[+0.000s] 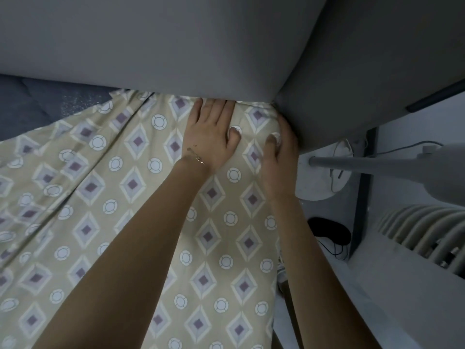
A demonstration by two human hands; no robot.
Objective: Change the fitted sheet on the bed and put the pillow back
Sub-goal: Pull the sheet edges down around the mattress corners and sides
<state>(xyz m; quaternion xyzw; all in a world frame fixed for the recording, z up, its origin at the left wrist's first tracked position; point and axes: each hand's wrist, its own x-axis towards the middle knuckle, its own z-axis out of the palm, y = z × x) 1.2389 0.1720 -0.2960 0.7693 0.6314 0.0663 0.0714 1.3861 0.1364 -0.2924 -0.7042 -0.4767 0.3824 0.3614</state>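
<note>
A beige fitted sheet (141,222) with purple diamonds and white circles covers the mattress up to its far right corner. My left hand (210,133) lies flat on the sheet, its fingertips pushed into the gap under the grey padded headboard (151,39). My right hand (279,157) cups the mattress corner from the side, thumb on top of the sheet and fingers down along the edge. At the far left a blue quilted mattress surface (27,107) shows uncovered by the sheet. No pillow is in view.
Right of the bed stands a round white bedside table (319,182) with cables on it. A grey pole (364,167) of a handheld device slants across it. A black eye mask (329,231) lies lower down, and a ribbed radiator (425,230) lines the right wall.
</note>
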